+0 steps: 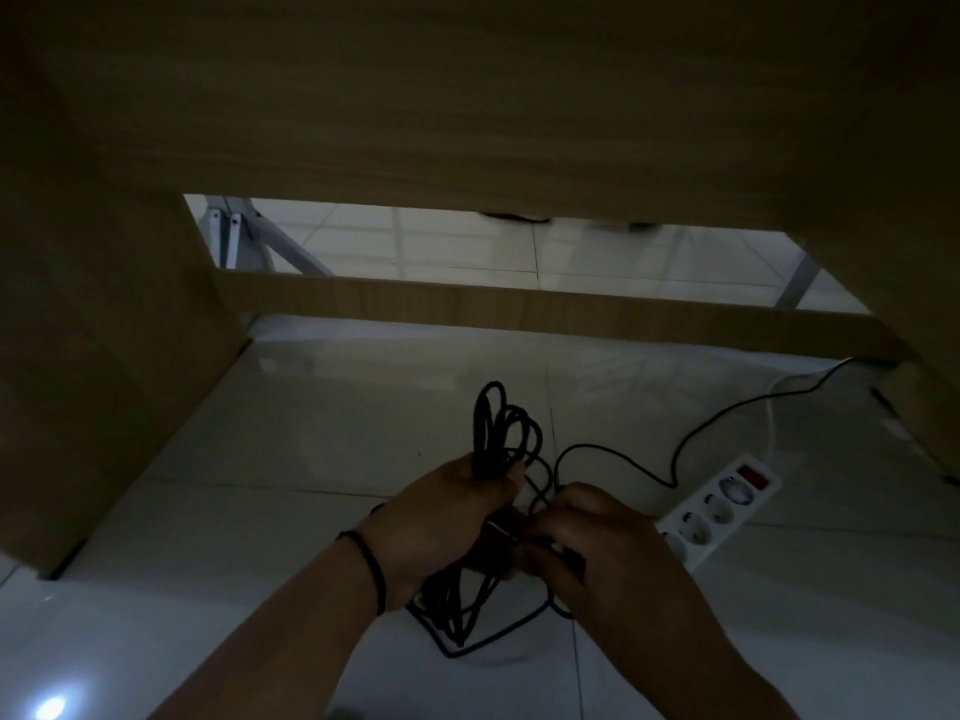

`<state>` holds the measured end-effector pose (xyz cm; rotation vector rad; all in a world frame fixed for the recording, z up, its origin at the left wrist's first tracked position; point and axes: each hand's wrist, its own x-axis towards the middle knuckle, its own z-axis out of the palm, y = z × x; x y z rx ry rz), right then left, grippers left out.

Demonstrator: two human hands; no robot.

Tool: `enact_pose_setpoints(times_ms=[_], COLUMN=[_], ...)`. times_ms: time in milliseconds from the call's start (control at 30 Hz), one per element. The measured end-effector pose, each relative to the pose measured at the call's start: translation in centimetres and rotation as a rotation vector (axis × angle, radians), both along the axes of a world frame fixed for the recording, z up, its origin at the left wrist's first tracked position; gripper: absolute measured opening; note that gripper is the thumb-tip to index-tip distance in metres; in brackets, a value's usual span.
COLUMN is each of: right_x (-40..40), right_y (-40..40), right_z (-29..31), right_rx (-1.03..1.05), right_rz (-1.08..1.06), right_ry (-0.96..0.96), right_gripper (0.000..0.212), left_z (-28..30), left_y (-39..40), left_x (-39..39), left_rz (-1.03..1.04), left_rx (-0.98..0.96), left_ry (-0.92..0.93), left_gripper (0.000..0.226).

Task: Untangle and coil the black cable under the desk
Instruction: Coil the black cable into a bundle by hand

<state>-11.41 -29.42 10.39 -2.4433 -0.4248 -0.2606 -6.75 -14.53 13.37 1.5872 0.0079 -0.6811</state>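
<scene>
A black cable (501,426) is bunched into several loops, and my left hand (441,522) grips that bundle so the loops stick up above the fist and hang below it. My right hand (597,537) pinches a strand of the same cable close beside the left hand. From there a loose length of cable runs right across the white floor, curves up past the power strip and passes under the desk's right side panel. More strands dangle to the floor beneath both hands. The light is dim.
A white power strip (719,509) with a red switch lies on the floor right of my hands, its white cord running back. Wooden desk panels (93,356) stand left and right, a low crossbar (519,304) at the back. White metal legs show beyond.
</scene>
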Motion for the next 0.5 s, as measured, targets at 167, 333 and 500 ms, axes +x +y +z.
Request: enact_pose_setpoints(times_ms=[167,333,500], right_x=[0.0,-0.2,0.1], right_y=[0.2,0.4,-0.7], right_z=[0.0,0.6,0.9], right_rx=[0.031,0.154,0.311], right_rz=[-0.025,-0.100,-0.116], right_ry=[0.006,0.000,0.112], right_gripper=[0.035,0.016,0.009], left_z=[0.2,0.0,0.3], left_y=[-0.7,-1.0,-0.7], left_x=[-0.9,-0.8,-0.2], left_rz=[-0.115,-0.175,-0.098], left_rx=[0.075,0.288,0.212], left_ry=[0.004,-0.124,-0.099], left_gripper=[0.023,0.027,0.032])
